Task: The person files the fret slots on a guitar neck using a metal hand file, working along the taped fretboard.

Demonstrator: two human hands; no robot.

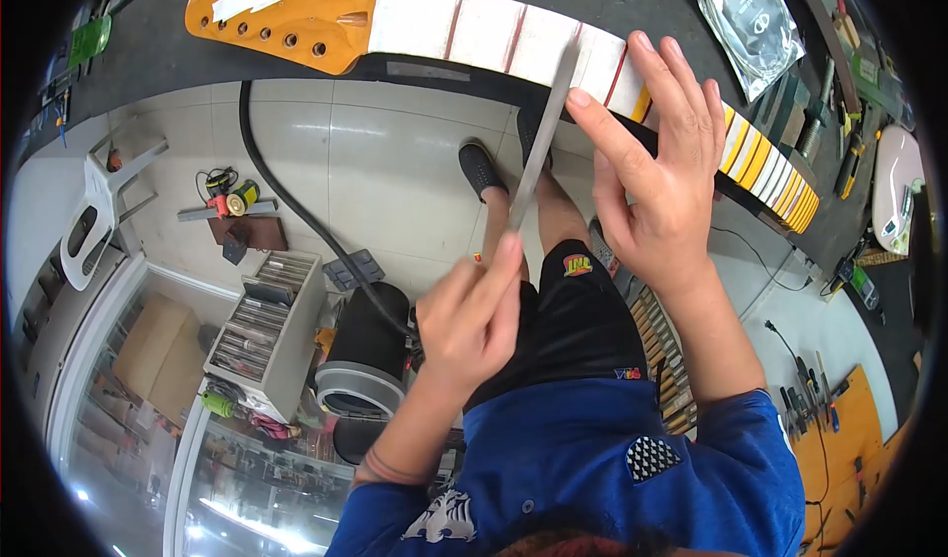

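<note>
A guitar neck (415,22) lies along the bench edge, its fretboard covered in strips of white tape between reddish fret lines. Its amber headstock (281,22) points to the left, and yellow and white strips alternate at the right end. My left hand (462,315) is closed around a slim metal file (543,147), index finger stretched along it. The file's far end lies across the taped fretboard. My right hand (671,162) has its fingers spread over the neck, with one fingertip at or very near the file's side.
A clear plastic packet (746,24) and a pink-white device (897,190) sit on the dark bench (148,48). Below stand a white stool (99,201), a drawer box (262,330) and a black bin (365,350). A black hose (296,201) hangs from the bench.
</note>
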